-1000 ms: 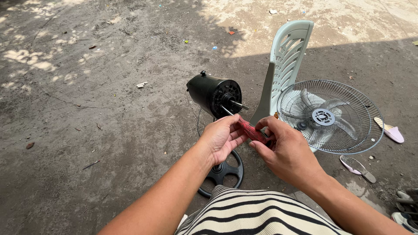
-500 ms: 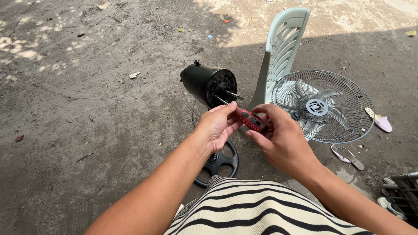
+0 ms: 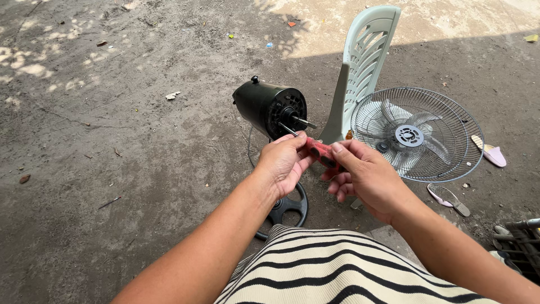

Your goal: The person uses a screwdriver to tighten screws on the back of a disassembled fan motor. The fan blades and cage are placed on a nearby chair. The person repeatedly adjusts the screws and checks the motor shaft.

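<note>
My left hand and my right hand both grip a red-handled screwdriver. Its metal shaft points up-left at the face of a black fan motor housing, whose bare shaft sticks out to the right. The motor stands on a stem above a black round base, partly hidden under my left wrist. My striped clothing fills the bottom of the view.
A pale green plastic chair stands just right of the motor. A wire fan guard with grey blades leans behind it. Sandals and a small tool lie at right. Dirt ground with litter spreads to the left.
My hands and the screwdriver have stayed together near the motor's face; the view has shifted slightly, and the shaft tip sits closer to the motor.
</note>
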